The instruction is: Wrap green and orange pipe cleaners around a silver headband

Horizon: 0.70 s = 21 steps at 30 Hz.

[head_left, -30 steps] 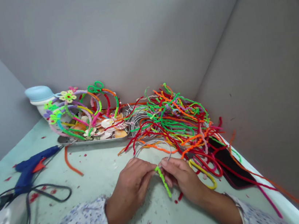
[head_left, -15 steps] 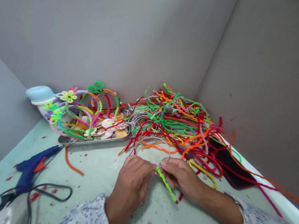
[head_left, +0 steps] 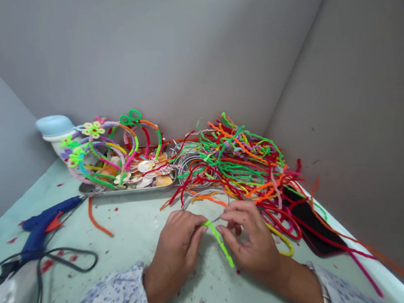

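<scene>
the green stem [head_left: 220,243] lies in the gap between the two sets of fingertips. its upper end is pinched at the tips of the left hand [head_left: 179,246], and its long axis runs from there down and to the right, toward the wearer, so that the free end points at the near edge, just beside the heel of the right hand [head_left: 251,244]. the stem is nearly straight and is held low over the table [head_left: 133,225].

the left fingers are closed on the stem's top. the right thumb and forefinger are pinched on a thin wire hoop [head_left: 189,201] that meets the stem's top end; the other right fingers are curled loosely and hold nothing.

bare table is left below and to the left of the fingers. straight beyond the fingertips the hoop arches away, and just past it a tangled pile [head_left: 241,166] is heaped against the wall. a yellow loop [head_left: 283,242] is found just right of the right fingers, with a black pad [head_left: 310,226] beyond it, along the right edge. far left of the left fingers a glue gun [head_left: 44,224] is laid, and a tray [head_left: 125,189] is set beyond it.
</scene>
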Each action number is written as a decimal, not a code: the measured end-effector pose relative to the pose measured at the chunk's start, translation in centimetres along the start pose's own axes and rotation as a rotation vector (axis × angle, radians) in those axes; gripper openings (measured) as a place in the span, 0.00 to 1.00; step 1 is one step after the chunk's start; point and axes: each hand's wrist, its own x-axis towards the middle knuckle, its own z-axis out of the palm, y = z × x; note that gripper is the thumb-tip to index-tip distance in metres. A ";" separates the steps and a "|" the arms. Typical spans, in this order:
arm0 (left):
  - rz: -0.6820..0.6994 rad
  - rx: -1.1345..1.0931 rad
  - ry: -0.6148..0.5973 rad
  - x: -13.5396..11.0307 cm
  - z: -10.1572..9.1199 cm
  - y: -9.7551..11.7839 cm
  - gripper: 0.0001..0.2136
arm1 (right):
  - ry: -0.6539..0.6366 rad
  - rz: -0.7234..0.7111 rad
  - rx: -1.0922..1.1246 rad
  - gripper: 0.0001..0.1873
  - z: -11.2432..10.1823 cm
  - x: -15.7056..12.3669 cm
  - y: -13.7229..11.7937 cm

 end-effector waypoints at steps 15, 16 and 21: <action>0.034 -0.047 -0.066 -0.1 0.4 -0.2 0.09 | -0.142 -0.048 -0.006 0.10 0.2 0.3 0.7; 0.034 -0.046 -0.065 -0.1 0.4 -0.3 0.09 | -0.142 -0.047 -0.003 0.09 0.2 0.3 0.7; 0.047 -0.044 -0.050 -0.1 0.4 -0.3 0.08 | -0.149 0.010 0.052 0.08 0.2 0.3 0.4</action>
